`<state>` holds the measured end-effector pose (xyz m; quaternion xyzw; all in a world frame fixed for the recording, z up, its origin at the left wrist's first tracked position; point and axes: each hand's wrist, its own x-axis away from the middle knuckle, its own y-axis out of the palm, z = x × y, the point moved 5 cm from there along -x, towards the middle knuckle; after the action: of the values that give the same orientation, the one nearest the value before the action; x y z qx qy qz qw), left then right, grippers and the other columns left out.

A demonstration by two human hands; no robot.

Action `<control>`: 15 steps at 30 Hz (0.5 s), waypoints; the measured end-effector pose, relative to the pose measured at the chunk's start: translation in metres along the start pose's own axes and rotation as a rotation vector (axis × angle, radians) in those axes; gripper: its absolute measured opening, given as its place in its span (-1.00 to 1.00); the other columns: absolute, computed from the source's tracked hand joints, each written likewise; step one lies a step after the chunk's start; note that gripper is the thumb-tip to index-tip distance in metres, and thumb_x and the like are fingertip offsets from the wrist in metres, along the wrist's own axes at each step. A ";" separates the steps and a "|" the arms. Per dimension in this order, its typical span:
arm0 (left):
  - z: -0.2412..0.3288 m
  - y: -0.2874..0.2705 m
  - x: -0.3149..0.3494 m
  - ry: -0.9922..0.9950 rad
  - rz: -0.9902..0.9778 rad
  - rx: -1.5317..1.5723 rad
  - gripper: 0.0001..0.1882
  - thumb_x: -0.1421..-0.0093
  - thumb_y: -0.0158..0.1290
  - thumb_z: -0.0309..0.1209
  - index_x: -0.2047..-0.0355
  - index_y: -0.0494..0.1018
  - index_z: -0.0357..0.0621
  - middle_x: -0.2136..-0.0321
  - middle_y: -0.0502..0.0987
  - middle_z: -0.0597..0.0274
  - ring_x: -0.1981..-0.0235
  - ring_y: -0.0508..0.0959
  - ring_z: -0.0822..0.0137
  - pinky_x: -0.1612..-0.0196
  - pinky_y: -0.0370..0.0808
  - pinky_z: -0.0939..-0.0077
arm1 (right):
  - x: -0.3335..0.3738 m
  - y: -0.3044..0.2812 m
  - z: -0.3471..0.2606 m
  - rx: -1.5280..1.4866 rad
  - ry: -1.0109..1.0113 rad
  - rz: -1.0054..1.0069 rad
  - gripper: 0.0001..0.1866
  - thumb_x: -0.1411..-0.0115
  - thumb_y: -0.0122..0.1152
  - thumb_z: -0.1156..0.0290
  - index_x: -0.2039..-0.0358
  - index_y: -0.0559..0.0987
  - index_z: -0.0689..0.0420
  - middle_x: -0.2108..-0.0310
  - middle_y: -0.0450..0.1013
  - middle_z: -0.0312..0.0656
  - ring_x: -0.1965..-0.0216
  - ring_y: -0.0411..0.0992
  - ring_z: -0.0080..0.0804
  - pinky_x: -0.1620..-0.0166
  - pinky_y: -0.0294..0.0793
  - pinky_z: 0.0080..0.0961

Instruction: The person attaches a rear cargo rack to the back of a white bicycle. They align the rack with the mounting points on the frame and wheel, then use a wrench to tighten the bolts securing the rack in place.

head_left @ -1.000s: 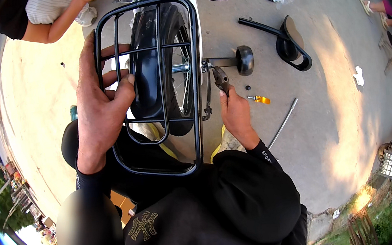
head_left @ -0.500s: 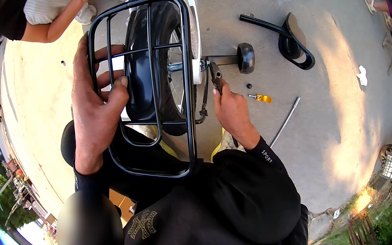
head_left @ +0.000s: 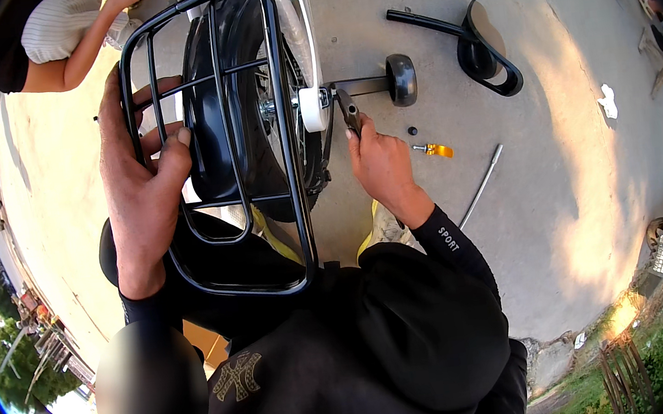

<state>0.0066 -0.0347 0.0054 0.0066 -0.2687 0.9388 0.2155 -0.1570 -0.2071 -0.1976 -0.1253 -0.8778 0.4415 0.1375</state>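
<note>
A black tubular rear rack [head_left: 288, 130] stands over the back wheel [head_left: 271, 183] and black mudguard [head_left: 210, 139] of a small white-framed bicycle. My left hand [head_left: 141, 188] is closed around the rack's left rail, its fingers passing behind the bars and its thumb in front. At the wheel's right side, my right hand [head_left: 384, 164] grips a dark metal hand tool [head_left: 349, 111], whose head is at the axle end beside the white frame end [head_left: 313, 109]. Whether that tool is a wrench or pliers is unclear. A black training wheel [head_left: 402, 80] sticks out just beyond it.
On the concrete to the right lie a yellow quick-release clamp bolt [head_left: 435, 150], a small black cap [head_left: 413, 131], a silver rod [head_left: 482, 186] and a black saddle on its post [head_left: 485, 50]. Another person's arm [head_left: 78, 60] is at the upper left.
The bicycle, rack and both hands appear shifted left and slightly up in the picture, along with the ground items. Both hands keep their holds; the tool stays at the axle.
</note>
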 end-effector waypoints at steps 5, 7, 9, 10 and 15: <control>0.002 -0.002 -0.005 0.003 0.015 -0.064 -0.18 -0.16 -0.03 -0.64 -0.42 -0.09 -0.31 -0.12 0.41 -0.02 0.23 0.60 0.46 0.25 0.58 0.67 | -0.003 0.009 -0.012 0.057 0.048 -0.021 -0.63 -0.35 0.07 0.27 -0.03 0.42 0.27 0.67 0.48 -0.08 0.66 0.49 -0.06 0.55 0.47 -0.18; 0.003 -0.004 -0.003 0.001 0.008 -0.070 -0.19 -0.17 -0.04 -0.64 -0.42 -0.09 -0.31 -0.13 0.40 -0.01 0.20 0.59 0.48 0.27 0.58 0.67 | -0.006 0.011 -0.002 0.013 0.012 0.047 -0.62 -0.35 0.07 0.27 -0.04 0.42 0.27 0.66 0.49 -0.08 0.65 0.50 -0.07 0.55 0.47 -0.20; 0.007 0.000 -0.006 0.002 0.018 -0.082 -0.19 -0.17 -0.05 -0.65 -0.42 -0.10 -0.31 -0.14 0.40 0.00 0.19 0.58 0.49 0.29 0.57 0.68 | -0.006 0.013 0.000 0.001 0.006 0.083 -0.61 -0.34 0.08 0.27 -0.05 0.41 0.28 0.65 0.50 -0.07 0.65 0.50 -0.07 0.54 0.48 -0.21; 0.006 0.000 -0.007 -0.007 0.036 -0.086 -0.17 -0.17 -0.06 -0.67 -0.43 -0.12 -0.31 -0.15 0.39 0.00 0.18 0.57 0.49 0.32 0.56 0.69 | -0.007 0.014 -0.004 0.012 0.018 0.085 -0.60 -0.34 0.08 0.27 -0.06 0.41 0.29 0.64 0.51 -0.07 0.65 0.51 -0.07 0.54 0.48 -0.21; 0.005 -0.001 -0.005 -0.033 0.016 -0.070 -0.16 -0.17 -0.08 -0.69 -0.43 -0.15 -0.30 -0.15 0.38 -0.02 0.15 0.59 0.45 0.31 0.56 0.68 | -0.008 0.016 -0.003 0.019 0.027 0.063 -0.57 -0.34 0.08 0.27 -0.07 0.40 0.34 0.63 0.51 -0.05 0.65 0.50 -0.07 0.54 0.48 -0.21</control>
<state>0.0108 -0.0385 0.0100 0.0125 -0.3048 0.9303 0.2038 -0.1466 -0.1985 -0.2102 -0.1575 -0.8673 0.4520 0.1368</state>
